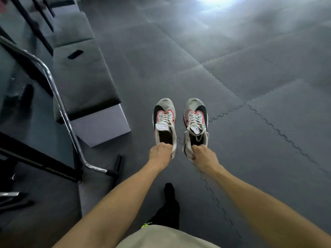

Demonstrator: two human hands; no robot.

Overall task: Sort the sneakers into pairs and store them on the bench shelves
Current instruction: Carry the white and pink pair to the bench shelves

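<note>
Two matching sneakers, white and grey with black toe panels and pink trim, hang side by side above the floor mat, toes pointing away from me. My left hand (160, 153) grips the left sneaker (164, 120) at its heel collar. The right sneaker (196, 120) is held the same way at the heel by my right hand (203, 154). A padded grey bench (80, 74) runs along the left, with a lighter lower board (100, 127) sticking out under its near end. The bench's shelves are hidden from this angle.
A chrome tube frame (59, 102) with black feet stands at the left, close to the bench. Dark interlocking floor mats (250, 86) cover the ground ahead and to the right. My own leg and black-socked foot (170, 197) are below the hands.
</note>
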